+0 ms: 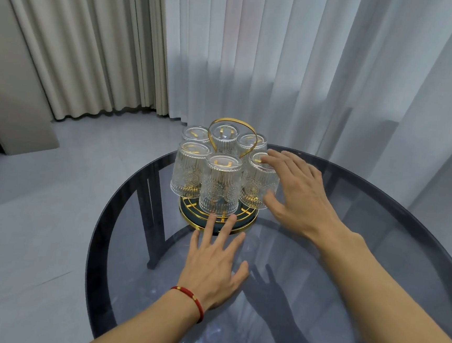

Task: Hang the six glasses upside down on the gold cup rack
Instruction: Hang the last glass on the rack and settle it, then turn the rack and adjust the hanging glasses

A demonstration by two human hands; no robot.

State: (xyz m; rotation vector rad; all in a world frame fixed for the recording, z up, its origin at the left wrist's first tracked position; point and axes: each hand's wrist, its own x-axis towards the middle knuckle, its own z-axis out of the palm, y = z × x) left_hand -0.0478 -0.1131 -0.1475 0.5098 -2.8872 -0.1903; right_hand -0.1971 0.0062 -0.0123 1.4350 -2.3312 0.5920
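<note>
The gold cup rack (244, 226) with its loop handle and dark round base stands at the far side of the glass table. Several ribbed clear glasses hang upside down on it; the nearest glass (220, 183) faces me at the front. My left hand (212, 263) lies flat on the table, fingers spread, its fingertips touching the rack's base rim. My right hand (301, 193) is open beside the front-right glass (259, 182), fingertips on its upturned bottom and thumb near its rim. Neither hand holds anything.
The round dark glass table (375, 266) shows its black legs (152, 214) through the top. Pale curtains (256, 64) hang behind it, close to the rack. A grey tiled floor (52, 210) lies to the left.
</note>
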